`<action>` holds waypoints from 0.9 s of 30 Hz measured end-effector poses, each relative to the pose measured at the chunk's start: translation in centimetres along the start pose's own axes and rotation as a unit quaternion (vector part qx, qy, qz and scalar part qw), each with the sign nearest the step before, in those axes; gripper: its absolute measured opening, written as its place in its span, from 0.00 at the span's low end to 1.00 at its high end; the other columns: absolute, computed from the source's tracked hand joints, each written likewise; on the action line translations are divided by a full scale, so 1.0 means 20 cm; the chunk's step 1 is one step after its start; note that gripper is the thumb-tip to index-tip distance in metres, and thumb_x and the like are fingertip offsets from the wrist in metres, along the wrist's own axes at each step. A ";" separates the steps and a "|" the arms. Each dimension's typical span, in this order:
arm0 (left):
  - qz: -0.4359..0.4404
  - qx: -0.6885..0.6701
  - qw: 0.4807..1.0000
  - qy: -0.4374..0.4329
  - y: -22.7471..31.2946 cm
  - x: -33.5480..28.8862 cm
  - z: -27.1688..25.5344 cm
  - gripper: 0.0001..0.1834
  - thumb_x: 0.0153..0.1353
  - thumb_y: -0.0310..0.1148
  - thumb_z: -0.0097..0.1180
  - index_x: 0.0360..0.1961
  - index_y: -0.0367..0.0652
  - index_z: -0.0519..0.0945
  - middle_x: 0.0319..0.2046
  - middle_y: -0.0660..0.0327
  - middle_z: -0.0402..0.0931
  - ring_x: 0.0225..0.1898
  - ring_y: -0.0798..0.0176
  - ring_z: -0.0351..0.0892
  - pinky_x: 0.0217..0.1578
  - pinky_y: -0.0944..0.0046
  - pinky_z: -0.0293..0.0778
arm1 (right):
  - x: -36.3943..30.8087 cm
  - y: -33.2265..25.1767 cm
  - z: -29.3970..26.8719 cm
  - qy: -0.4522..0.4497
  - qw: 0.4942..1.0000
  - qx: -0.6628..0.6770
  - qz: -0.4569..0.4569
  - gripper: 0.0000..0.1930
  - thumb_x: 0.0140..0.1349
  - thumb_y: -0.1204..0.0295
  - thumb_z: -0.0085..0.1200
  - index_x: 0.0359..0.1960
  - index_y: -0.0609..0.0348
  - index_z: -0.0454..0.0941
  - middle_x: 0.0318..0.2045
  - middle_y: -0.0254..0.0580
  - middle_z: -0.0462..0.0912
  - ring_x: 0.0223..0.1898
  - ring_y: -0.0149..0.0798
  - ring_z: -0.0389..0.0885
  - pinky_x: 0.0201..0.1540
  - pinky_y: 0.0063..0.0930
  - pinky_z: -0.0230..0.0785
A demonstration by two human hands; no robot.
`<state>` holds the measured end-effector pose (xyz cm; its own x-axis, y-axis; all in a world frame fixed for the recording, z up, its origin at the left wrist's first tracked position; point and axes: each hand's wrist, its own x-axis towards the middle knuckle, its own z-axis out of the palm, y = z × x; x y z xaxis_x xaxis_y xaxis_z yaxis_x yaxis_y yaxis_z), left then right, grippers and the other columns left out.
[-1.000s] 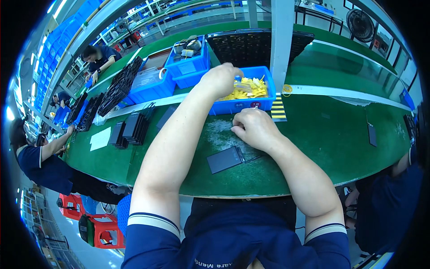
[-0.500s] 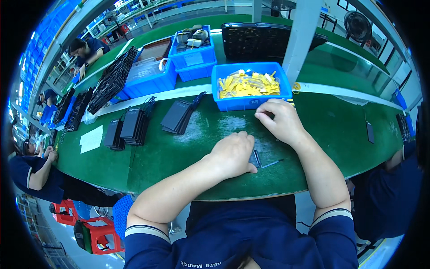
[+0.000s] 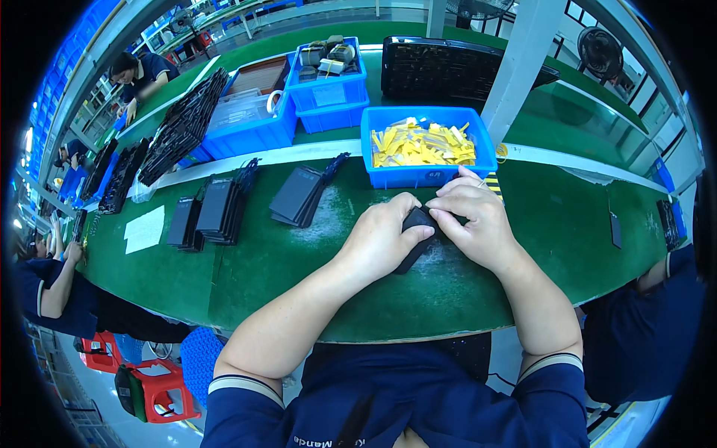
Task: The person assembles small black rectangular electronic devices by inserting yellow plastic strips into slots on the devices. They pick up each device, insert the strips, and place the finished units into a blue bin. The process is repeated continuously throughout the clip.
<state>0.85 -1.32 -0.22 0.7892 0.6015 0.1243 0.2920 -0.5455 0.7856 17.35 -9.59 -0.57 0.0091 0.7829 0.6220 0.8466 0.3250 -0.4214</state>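
Note:
A flat black rectangular block (image 3: 407,260), probably a battery pack, is gripped by my left hand (image 3: 379,233), the thumb lying across its face. It is tilted just above the green table. At its far corner my right hand (image 3: 478,226) has thumb and fingertips pinched together, close to the left fingers. What the pinch holds is too small to make out. Beyond my hands stands a blue bin (image 3: 422,177) with many yellow strips (image 3: 426,145). To the left lie a fanned stack of black blocks (image 3: 296,196) with dark leads, and further stacks (image 3: 218,207).
White paper (image 3: 144,228) lies left on the green table (image 3: 269,287). Further back are blue crates (image 3: 255,134), black trays (image 3: 183,127) and a large black tray (image 3: 441,71) beside a metal post (image 3: 525,67). A dark flat piece (image 3: 615,230) lies at right. Co-workers sit on both sides.
The black block has been lifted and turned up in my left hand. My right hand has come down and left to meet its far corner. The view has shifted slightly.

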 end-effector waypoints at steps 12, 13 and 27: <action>0.008 0.004 1.000 -0.018 -0.01 0.01 0.04 0.12 0.56 0.30 0.58 0.39 0.35 0.75 0.30 0.50 0.78 0.30 0.58 0.76 0.34 0.62 0.71 | -0.01 -0.06 0.02 0.024 0.983 -0.164 -0.075 0.03 0.44 0.75 0.57 0.21 0.61 0.77 0.20 0.44 0.76 0.30 0.44 0.76 0.52 0.45 0.65; 0.012 -0.005 1.000 -0.014 -0.01 0.01 0.04 0.11 0.57 0.29 0.56 0.39 0.35 0.75 0.29 0.52 0.78 0.30 0.60 0.76 0.34 0.63 0.71 | -0.02 -0.07 0.02 0.023 0.979 -0.185 -0.084 0.04 0.43 0.75 0.57 0.22 0.61 0.77 0.20 0.44 0.75 0.30 0.44 0.76 0.52 0.45 0.64; 0.026 -0.268 0.962 -0.035 -0.11 0.02 0.01 0.09 0.63 0.28 0.50 0.43 0.37 0.70 0.33 0.66 0.74 0.35 0.77 0.72 0.37 0.73 0.69 | 0.06 0.08 -0.13 0.118 0.890 0.328 0.296 0.09 0.61 0.70 0.55 0.32 0.65 0.82 0.26 0.37 0.81 0.31 0.27 0.77 0.39 0.23 0.69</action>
<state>0.65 -0.02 -2.02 0.8356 0.5298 0.1451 -0.0546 -0.1827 0.9816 20.00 -9.57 1.18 0.5266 0.8118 0.2524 0.1654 0.1934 -0.9671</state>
